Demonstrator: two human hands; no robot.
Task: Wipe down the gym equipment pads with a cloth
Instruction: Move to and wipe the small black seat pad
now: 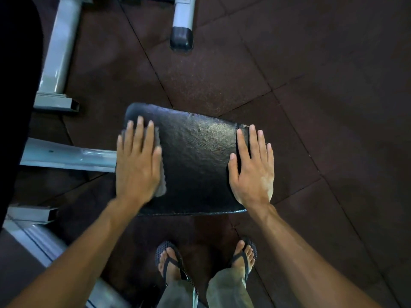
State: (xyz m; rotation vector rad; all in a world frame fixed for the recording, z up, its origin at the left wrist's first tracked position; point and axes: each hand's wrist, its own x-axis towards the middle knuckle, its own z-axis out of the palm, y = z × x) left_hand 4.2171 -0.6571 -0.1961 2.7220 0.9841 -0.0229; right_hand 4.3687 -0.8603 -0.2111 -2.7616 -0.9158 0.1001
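Observation:
A black, cracked seat pad lies flat in the middle of the view, seen from above. My left hand presses flat on a grey cloth at the pad's left edge; the cloth shows only along the right side of the hand and under the fingertips. My right hand rests flat on the pad's right edge with fingers spread and nothing in it. The pad's surface between the hands is bare and shiny.
Grey metal frame tubes of the machine run off to the left, with an upright post and a capped foot at the top. The floor is dark rubber tiles. My feet in sandals stand just below the pad.

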